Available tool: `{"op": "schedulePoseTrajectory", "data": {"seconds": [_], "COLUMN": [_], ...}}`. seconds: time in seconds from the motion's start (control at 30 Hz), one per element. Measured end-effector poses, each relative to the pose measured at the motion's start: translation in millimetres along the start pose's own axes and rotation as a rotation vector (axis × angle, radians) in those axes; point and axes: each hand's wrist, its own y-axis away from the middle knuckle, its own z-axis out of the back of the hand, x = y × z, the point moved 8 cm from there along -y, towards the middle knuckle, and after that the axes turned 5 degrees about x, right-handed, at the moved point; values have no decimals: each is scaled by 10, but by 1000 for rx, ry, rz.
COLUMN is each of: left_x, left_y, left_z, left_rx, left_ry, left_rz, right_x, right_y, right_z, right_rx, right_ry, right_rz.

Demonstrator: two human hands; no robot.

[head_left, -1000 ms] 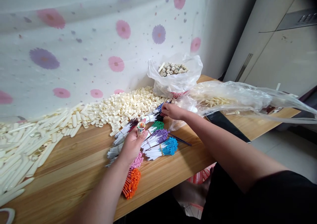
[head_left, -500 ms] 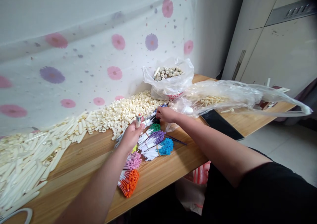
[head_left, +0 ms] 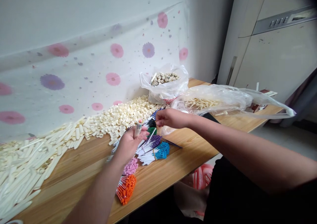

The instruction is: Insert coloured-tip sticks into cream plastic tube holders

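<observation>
My left hand (head_left: 130, 141) is closed around the lower part of a multicolour pen (head_left: 138, 127), which stands upright with coloured tips at its top. Just right of it my right hand (head_left: 165, 118) pinches a thin pen refill (head_left: 152, 135), whose white end slants down. Below the hands lie bundles of refills with coloured ends: black (head_left: 151, 122), green (head_left: 152, 131), purple (head_left: 155, 140), blue (head_left: 162, 150), pink (head_left: 130, 166) and orange (head_left: 126, 188). My left hand hides part of the bundles.
Cream slotted pen parts (head_left: 131, 109) and long cream barrels (head_left: 32, 164) are heaped along the wall. A plastic bag of pens (head_left: 163, 92) stands at the back. Another clear bag (head_left: 223, 97) with cream parts lies on the right of the wooden table (head_left: 81, 168).
My right hand has drawn back from the dark refills with a refill pinched in it. The pen in my left hand remains upright. The view has shifted slightly.
</observation>
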Motion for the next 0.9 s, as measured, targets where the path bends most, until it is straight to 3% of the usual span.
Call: {"op": "schedulePoseTrajectory", "data": {"seconds": [0.1, 0.2, 0.37, 0.5, 0.73, 0.83, 0.9], "left_x": [-161, -167, -40, 49, 27, -43, -95], "left_y": [189, 256, 247, 260, 306, 303, 276], "left_z": [-288, -432, -425, -382, -445, -414, -275], "left_rx": [95, 80, 91, 121, 218, 257, 158], "left_ry": [24, 74, 202, 266, 462, 368, 198], "left_rz": [-54, -85, -122, -81, 7, -60, -152], "right_x": [251, 308, 153, 34, 218, 327, 483], "right_y": [258, 406, 444, 419, 338, 376, 485], "right_z": [-70, -150, -343, -369, -399, -268, -67], "right_rx": [-26, -109, -82, -141, -97, -175, -292], "right_ry": [5, -90, -594, -763, -767, -604, -397], "right_rz": [90, 105, 98, 61, 199, 249, 316]}}
